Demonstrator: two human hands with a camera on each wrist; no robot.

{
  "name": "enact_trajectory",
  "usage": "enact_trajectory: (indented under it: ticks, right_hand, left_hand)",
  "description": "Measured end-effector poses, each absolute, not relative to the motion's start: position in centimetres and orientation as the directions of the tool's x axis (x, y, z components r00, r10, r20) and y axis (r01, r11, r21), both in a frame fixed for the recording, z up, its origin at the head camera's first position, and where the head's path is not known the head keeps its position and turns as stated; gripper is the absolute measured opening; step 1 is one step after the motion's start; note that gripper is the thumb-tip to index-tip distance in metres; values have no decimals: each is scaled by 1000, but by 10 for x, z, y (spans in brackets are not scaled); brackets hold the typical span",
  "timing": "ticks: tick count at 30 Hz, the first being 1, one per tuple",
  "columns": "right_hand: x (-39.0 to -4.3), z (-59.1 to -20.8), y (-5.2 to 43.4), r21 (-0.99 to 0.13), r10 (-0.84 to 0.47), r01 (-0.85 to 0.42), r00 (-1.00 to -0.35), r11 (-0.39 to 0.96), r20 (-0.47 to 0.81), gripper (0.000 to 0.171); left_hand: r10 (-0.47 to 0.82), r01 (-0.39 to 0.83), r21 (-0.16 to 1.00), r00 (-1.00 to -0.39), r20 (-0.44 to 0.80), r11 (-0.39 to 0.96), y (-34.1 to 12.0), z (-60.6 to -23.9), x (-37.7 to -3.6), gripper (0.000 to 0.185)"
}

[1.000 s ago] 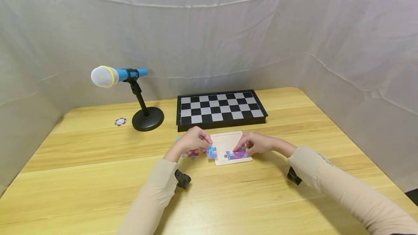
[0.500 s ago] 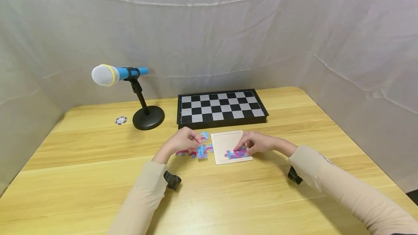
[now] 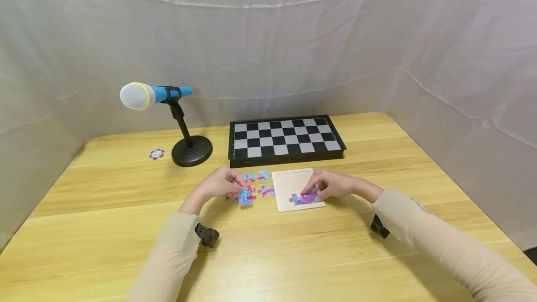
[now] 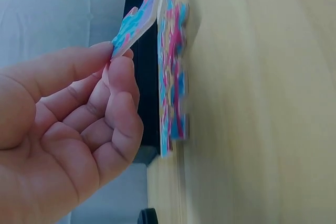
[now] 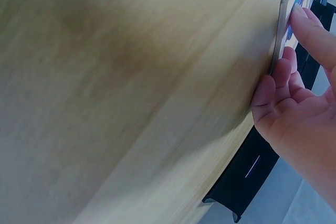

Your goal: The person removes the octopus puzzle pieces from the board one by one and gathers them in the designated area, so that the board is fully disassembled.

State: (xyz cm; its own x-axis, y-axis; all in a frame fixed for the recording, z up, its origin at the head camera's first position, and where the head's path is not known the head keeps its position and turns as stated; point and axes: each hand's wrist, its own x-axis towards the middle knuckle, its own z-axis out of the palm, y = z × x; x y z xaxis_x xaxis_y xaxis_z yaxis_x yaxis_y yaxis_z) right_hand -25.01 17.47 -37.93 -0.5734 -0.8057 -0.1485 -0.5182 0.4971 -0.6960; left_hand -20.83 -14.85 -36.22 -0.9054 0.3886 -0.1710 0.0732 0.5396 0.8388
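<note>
Wood counter (image 3: 105, 227), white drape behind. My left hand (image 3: 216, 184) pinches a piece (image 3: 245, 196) by its edge, lifted off the loose pieces (image 3: 261, 183). My right hand's (image 3: 331, 184) fingers press the tray (image 3: 293, 181), steadying it.

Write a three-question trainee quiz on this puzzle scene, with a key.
1. True or false: the left hand pinches a puzzle piece.
2. What stands nearest the poker chip: A microphone stand, B chessboard, C puzzle tray?
3. Name what the right hand rests on.

Key: 1 true; 2 A; 3 the puzzle tray, on the placed pieces along its near edge.
</note>
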Motion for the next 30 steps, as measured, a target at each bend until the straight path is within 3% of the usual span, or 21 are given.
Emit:
enact_trajectory:
  ticks: [17, 30]
  right_hand:
    - [-250, -379, 175, -695, -807, -521, -572, 497, -148, 30]
    - [-250, -379, 175, -696, -808, -522, -570, 493, -145, 30]
  left_hand:
    - [427, 66, 860, -885, -184, 507, -172, -364, -204, 7]
    - [452, 29, 837, -851, -266, 546, -176, -368, -201, 5]
